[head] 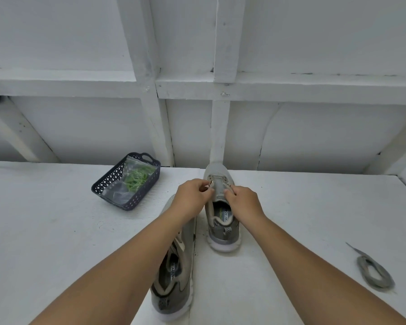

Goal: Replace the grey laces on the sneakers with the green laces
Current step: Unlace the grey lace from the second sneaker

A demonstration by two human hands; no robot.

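Head view: the left forearm hides most of the nearer sneaker (174,277), leaving only its heel, insole and part of one side showing; whether it still carries a lace cannot be told. On the farther sneaker (220,207), the landmark here, both hands cover the middle eyelets, so the lacing beneath them is hard to read. The left hand (192,198) has its grip pinched on a thin grey lace (210,184) at the sneaker's left eyelet row; the right hand (242,199) has fingers curled and pinching the lace at the right row. This sneaker is grey knit mesh with a pale rounded toe, a thick white foam sole and a printed insole whose lettering is partly cut off.

Left of that sneaker sits a dark perforated plastic basket (108,184), rectangular with a loop handle, holding a clear crinkled bag of green laces (136,178). Well to the sneaker's right, toward the viewer, a flat grey loose lace (373,270) lies coiled on the matte white bench (56,231).
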